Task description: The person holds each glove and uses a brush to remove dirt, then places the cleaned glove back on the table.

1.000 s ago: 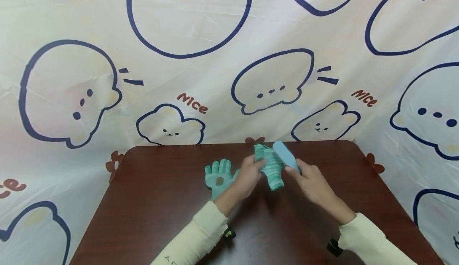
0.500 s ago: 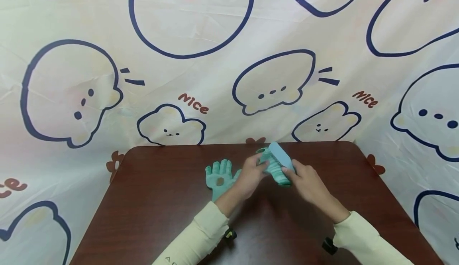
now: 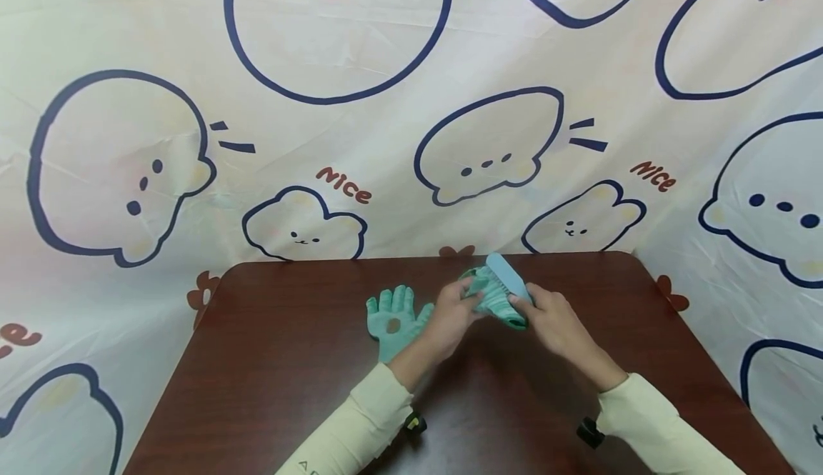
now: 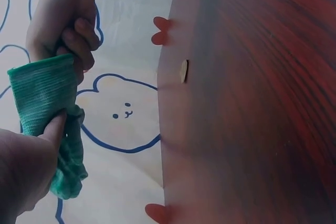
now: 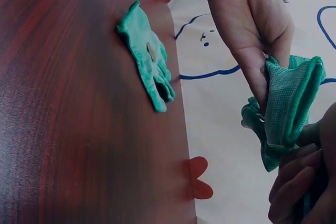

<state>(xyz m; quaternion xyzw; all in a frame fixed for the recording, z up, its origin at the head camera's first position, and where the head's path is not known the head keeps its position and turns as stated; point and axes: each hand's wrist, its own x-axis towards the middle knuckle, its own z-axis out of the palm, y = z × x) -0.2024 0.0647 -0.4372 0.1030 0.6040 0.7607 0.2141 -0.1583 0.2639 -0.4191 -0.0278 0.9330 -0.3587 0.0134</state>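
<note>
A: Where's the held glove [image 3: 496, 305], and what has it?

B: Up off the table surface [image 3: 276, 368], by the far edge, right of that edge's middle. Left hand [image 3: 450, 316] pinches it, thumb on the knit. Right hand [image 3: 558, 326] is clamped round one end of a blue brush [image 3: 508, 275], bristle side toward the glove. Likely touching; exact contact hard to make out.

A: What might go wrong?

B: My guess: glove twists or slips from the pinch. Cause: one hand alone holds it, the cuff [image 4: 42, 72] hangs free, and a hard stroke would drag at it. Bristles may snag the knit. Left hand sits close to the brush, so a stray stroke could scrape it. Loose fabric may also bunch, leaving little flat to brush.

A: Counts, glove outward.

B: Gloves, two: the held one, plus a flat glove [image 3: 382, 321] lying left of the far edge's middle, fingers pointing at that edge. Brown patch [image 3: 393, 326] on the flat one: one. Brushes, one. Bare hands, two. Pale sleeves [image 3: 350, 418], two. Black wrist devices [image 3: 415, 423], two. Table, one. Printed backdrop [image 3: 379, 139] beyond the far edge.
</note>
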